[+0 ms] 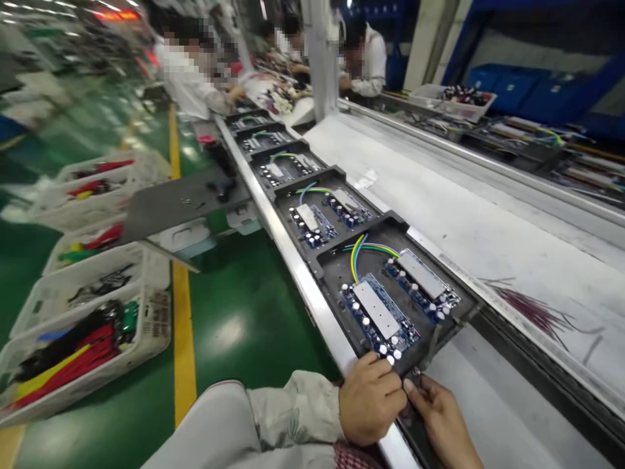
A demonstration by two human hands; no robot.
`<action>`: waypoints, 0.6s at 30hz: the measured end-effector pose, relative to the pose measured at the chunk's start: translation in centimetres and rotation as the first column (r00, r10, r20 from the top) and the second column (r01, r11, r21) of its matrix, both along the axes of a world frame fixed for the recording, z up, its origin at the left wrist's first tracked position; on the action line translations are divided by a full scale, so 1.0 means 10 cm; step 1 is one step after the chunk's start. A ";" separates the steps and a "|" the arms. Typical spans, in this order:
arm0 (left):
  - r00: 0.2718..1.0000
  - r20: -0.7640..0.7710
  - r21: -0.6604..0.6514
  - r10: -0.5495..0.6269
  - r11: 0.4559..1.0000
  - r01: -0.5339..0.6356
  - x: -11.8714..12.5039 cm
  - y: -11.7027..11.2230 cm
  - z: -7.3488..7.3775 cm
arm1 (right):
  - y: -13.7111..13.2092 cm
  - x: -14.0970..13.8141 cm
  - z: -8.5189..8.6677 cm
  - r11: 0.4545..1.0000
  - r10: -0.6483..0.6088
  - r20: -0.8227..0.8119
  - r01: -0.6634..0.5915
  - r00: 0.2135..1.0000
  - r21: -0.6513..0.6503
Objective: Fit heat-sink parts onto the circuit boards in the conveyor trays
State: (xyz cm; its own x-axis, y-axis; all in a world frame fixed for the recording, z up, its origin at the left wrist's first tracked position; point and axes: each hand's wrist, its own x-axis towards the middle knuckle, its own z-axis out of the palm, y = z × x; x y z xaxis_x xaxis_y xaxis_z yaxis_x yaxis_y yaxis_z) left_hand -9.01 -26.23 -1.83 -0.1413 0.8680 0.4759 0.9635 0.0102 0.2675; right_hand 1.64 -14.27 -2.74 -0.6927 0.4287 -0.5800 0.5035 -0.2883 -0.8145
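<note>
While hands [372,398] clasp a black metal tray [336,277], glossy blue circuit boards [378,319]

At the centre we see a matt charcoal tray [336,260], its material hard to tell, carrying a glossy blue circuit board [361,322] with a smooth aluminium plate [375,311]. Toward eleven o'clock runs a polished steel rail [303,280]. At eight o'clock we find white plastic crates [156,332] on a glossy green floor [239,306]. At two o'clock the worktop [488,215] is scuffed matt white; at seven o'clock, a creased cloth sleeve [297,417].
</note>
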 end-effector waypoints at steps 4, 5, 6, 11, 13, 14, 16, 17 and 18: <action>0.995 -0.056 0.020 0.082 0.997 -0.081 -0.05 -0.05 0.00 | -0.04 -0.15 -0.06 1.000 -0.011 -0.067 0.013 0.998 0.027; 0.991 -0.076 0.012 0.114 0.993 -0.114 -0.07 -0.06 0.00 | -0.05 -0.20 -0.07 0.999 0.000 -0.090 0.004 0.996 0.042; 0.984 -0.098 0.000 0.149 0.989 -0.149 -0.10 -0.07 -0.01 | -0.05 -0.26 -0.08 0.998 0.025 -0.114 -0.018 0.993 0.060; 0.934 -0.170 -0.029 0.315 0.946 -0.324 -0.34 -0.08 -0.01 | -0.07 -0.68 -0.10 0.976 0.178 -0.196 -0.147 0.964 0.161; 0.918 -0.183 -0.032 0.352 0.931 -0.363 -0.44 -0.10 0.04 | -0.15 -0.87 -0.08 0.966 0.202 -0.210 -0.159 0.957 0.204; 0.915 -0.186 -0.034 0.359 0.928 -0.371 -0.48 -0.12 0.07 | -0.18 -0.93 -0.06 0.958 0.216 -0.210 -0.166 0.954 0.233; 0.916 -0.184 -0.039 0.356 0.929 -0.369 -0.54 -0.19 0.15 | -0.20 -0.95 -0.01 0.939 0.246 -0.193 -0.184 0.950 0.292; 0.924 -0.183 -0.040 0.336 0.937 -0.348 -0.57 -0.23 0.18 | -0.15 -0.89 0.03 0.927 0.261 -0.173 -0.196 0.950 0.319; 0.937 -0.180 -0.046 0.301 0.948 -0.314 -0.62 -0.27 0.20 | -0.06 -0.76 0.08 0.916 0.268 -0.158 -0.200 0.950 0.348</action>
